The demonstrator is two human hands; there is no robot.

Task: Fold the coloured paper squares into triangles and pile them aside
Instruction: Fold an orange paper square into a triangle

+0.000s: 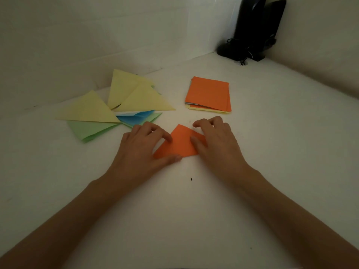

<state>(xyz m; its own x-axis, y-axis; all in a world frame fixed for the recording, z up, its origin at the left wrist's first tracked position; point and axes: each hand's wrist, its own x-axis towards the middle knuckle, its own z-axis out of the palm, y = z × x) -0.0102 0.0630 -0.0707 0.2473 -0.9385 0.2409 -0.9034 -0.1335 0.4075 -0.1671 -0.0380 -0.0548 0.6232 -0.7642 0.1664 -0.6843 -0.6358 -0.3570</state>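
Orange paper (180, 145) under both hands on the white counter (194, 200).
Left hand (141, 146) and right hand (215, 142) press it flat from either side, fingers (167, 137) bent, tips and thumbs resting on the sheet. Stack of squares (208, 94), orange topmost, lies just beyond the right fingers; folded triangles (87, 109), yellow, green and blue, lie beyond the left fingers.
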